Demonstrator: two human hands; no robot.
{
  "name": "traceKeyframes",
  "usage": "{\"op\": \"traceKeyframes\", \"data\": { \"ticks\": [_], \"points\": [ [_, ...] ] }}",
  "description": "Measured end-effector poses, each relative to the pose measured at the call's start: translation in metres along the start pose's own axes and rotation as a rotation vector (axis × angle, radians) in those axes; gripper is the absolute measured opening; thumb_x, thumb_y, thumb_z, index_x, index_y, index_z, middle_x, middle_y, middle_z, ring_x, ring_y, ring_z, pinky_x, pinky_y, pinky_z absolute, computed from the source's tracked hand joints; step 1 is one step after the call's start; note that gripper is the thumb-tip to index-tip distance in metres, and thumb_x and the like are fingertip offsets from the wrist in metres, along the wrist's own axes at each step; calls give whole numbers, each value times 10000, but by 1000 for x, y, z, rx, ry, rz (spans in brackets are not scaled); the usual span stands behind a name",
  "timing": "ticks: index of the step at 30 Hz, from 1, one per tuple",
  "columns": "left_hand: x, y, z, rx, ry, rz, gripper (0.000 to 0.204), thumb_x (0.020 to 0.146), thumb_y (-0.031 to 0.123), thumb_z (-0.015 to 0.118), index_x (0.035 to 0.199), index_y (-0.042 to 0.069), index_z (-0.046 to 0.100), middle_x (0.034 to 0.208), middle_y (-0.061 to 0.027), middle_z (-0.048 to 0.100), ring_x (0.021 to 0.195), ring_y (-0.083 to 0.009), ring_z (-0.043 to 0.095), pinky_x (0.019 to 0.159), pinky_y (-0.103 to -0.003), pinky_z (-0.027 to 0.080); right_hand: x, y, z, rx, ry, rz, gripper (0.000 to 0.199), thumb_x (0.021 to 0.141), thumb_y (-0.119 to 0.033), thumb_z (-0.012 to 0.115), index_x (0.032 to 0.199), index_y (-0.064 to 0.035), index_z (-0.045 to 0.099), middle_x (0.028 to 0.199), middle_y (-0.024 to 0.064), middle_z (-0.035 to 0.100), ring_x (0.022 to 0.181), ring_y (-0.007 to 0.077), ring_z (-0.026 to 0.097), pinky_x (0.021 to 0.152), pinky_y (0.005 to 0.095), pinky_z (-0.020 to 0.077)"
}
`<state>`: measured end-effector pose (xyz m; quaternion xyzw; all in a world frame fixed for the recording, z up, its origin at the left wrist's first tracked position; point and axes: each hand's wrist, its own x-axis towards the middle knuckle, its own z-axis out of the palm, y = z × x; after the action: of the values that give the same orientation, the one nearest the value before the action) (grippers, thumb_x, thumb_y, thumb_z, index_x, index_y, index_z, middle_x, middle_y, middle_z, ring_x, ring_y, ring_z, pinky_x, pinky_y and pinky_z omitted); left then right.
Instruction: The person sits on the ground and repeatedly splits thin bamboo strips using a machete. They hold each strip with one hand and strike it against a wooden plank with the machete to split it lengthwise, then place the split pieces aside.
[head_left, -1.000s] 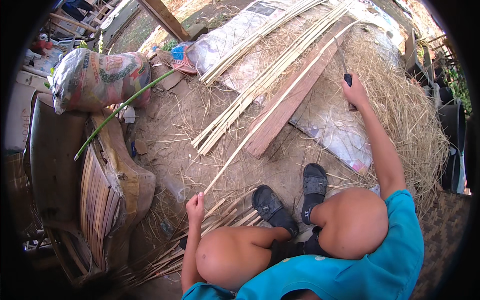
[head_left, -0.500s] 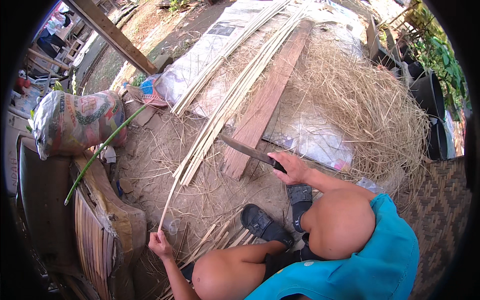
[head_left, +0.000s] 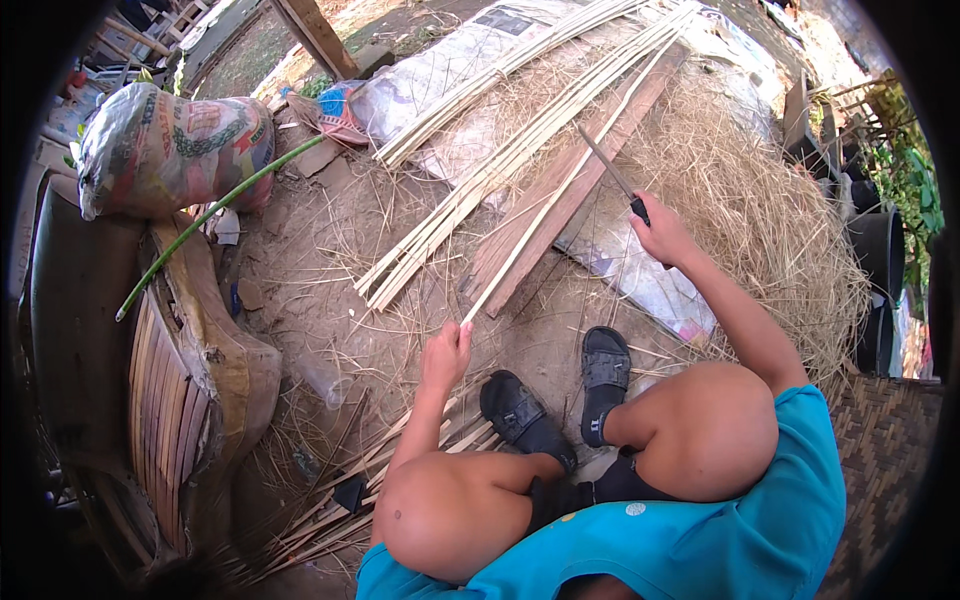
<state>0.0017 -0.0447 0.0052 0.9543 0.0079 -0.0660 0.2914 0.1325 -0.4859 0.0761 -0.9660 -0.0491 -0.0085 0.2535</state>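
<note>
Pale bamboo strip (head_left: pixel 526 237) is running over the brown plank (head_left: pixel 503 247), left hand (head_left: pixel 445 355) pinching its near end, right hand (head_left: pixel 663 230) gripping a knife (head_left: pixel 608 163), split strips (head_left: pixel 470 203) lying alongside, a green stem (head_left: pixel 215 208) crossing before a bulging sack (head_left: pixel 185 150), contents hidden.

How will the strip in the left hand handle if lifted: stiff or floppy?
The strip probably feels light, being long and thin. Likely springy rather than limp: it runs fairly straight from the left hand across the board.
</note>
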Motion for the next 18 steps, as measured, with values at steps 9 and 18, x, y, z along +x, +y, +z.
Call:
{"op": "traceKeyframes", "data": {
  "ticks": [9, 18],
  "points": [
    [-20, -1, -6, 305, -246, 15, 393, 1083, 396, 426, 928, 46, 518, 693, -254, 664, 683, -485, 673, 648, -616, 513, -59, -29, 85, -135, -217, -39, 387, 1052, -428, 488, 1299, -130, 500, 990, 282, 665, 831, 495, 674, 689, 572, 554],
    [-6, -25, -17, -214, -338, -146, 550, 1085, 433, 415, 822, -12, 601, 735, -285, 605, 753, -483, 633, 698, -551, 469, -34, -43, 82, -22, -162, -34, 347, 1046, -384, 514, 1246, -107, 574, 918, 261, 690, 814, 483, 675, 739, 569, 545]
  ]
}}
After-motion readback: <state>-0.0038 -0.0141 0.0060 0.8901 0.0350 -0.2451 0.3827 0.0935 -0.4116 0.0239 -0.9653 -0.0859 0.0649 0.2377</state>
